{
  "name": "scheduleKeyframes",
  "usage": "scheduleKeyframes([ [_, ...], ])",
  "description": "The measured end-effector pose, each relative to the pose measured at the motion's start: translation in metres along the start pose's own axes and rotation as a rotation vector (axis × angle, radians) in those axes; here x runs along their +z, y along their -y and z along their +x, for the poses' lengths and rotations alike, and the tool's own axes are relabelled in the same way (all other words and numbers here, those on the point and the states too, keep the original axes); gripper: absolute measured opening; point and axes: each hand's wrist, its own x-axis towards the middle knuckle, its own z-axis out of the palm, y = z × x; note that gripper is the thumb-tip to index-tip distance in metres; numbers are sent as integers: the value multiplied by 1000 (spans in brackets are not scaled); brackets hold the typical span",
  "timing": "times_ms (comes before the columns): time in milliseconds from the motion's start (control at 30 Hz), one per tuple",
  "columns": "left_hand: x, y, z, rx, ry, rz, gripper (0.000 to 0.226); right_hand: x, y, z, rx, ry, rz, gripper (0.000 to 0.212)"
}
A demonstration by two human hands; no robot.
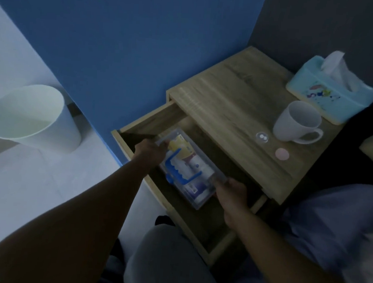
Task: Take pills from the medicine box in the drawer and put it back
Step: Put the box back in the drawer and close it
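Observation:
A clear plastic medicine box [190, 168] with a blue handle lies lengthwise inside the open wooden drawer [139, 126]. Packets and bottles show through its lid. My left hand [151, 149] grips the box's far end. My right hand [232, 192] grips its near end. On the nightstand top, a small clear cup [262, 137] holds two white pills, with a round pink lid [282, 154] lying beside it.
The wooden nightstand [233, 96] also carries a white mug [298, 122] and a light blue tissue box [331, 90]. A white bin [31, 116] stands on the floor at left. A blue wall is behind; my knee and bedding are at the bottom right.

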Motion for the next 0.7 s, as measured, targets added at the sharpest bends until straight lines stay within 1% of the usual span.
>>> scheduleKeyframes([
  [133,12,-1,15,45,8,189,35,11,-10,12,22,-36,-26,40],
  [233,19,-3,18,106,46,445,31,16,-13,15,6,-59,-26,38],
  [267,20,-4,19,119,50,494,31,16,-13,16,-1,-67,-39,38],
  [333,20,-6,18,125,68,494,32,14,-12,16,-13,-71,-77,37],
  [400,19,-7,17,109,71,494,38,10,-8,15,-34,-60,-172,38],
  [467,17,-6,12,130,62,533,44,8,-4,12,-52,-65,-304,46],
  [500,15,-6,6,170,52,558,46,6,-1,8,-69,-75,-379,52],
  [567,11,-2,-5,319,45,573,51,0,1,-2,-172,-99,-527,60],
  [600,8,2,-12,357,39,531,56,-5,0,-7,-278,-108,-593,58],
  [633,6,7,-17,378,11,507,61,-10,-2,-11,-412,-117,-658,52],
  [700,1,20,-24,430,-62,602,66,-23,-6,-18,-680,-114,-738,38],
])
